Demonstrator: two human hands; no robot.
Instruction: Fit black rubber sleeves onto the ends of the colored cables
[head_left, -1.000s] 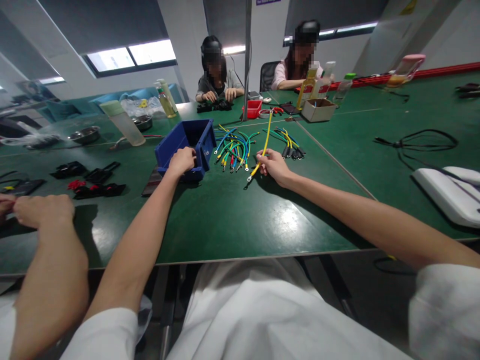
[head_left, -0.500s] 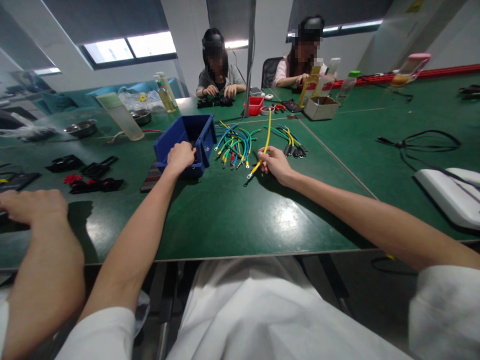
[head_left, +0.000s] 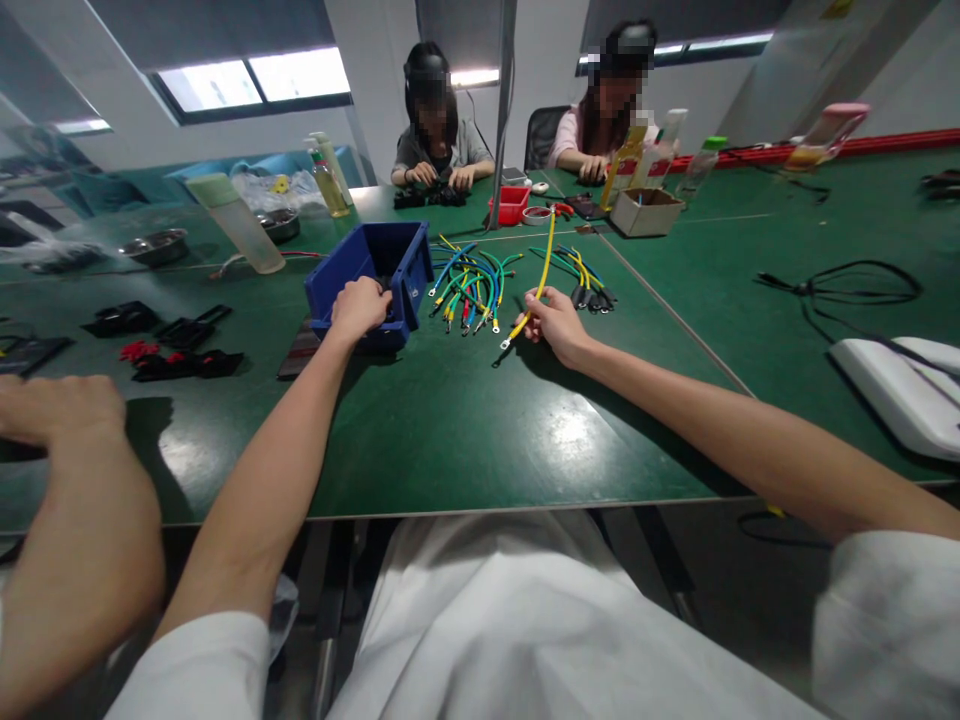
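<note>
My right hand (head_left: 556, 325) pinches a yellow cable (head_left: 545, 268) with metal ring lugs, its near end pointing down toward the tabletop. My left hand (head_left: 362, 305) reaches over the low front of a blue plastic bin (head_left: 334, 268); most of its fingers are hidden inside, near dark contents I cannot make out. Between the hands lies a pile of short cables (head_left: 471, 285) in green, blue, yellow and red, with lugs on their ends. Just beyond my right hand is a smaller bunch of cables (head_left: 581, 272) with black sleeves on the near ends.
The green table (head_left: 450, 430) carries a tilted bottle (head_left: 240, 228), a red tray (head_left: 513, 205), a cardboard box (head_left: 646, 212), a black cord (head_left: 847, 280) and a white device (head_left: 900, 390). Another person's arm (head_left: 82, 530) rests at far left. Two people sit opposite.
My right hand has shifted slightly to the right and up with the yellow cable, which stands a little more tilted. My left hand stays in the bin, and the view has moved slightly.
</note>
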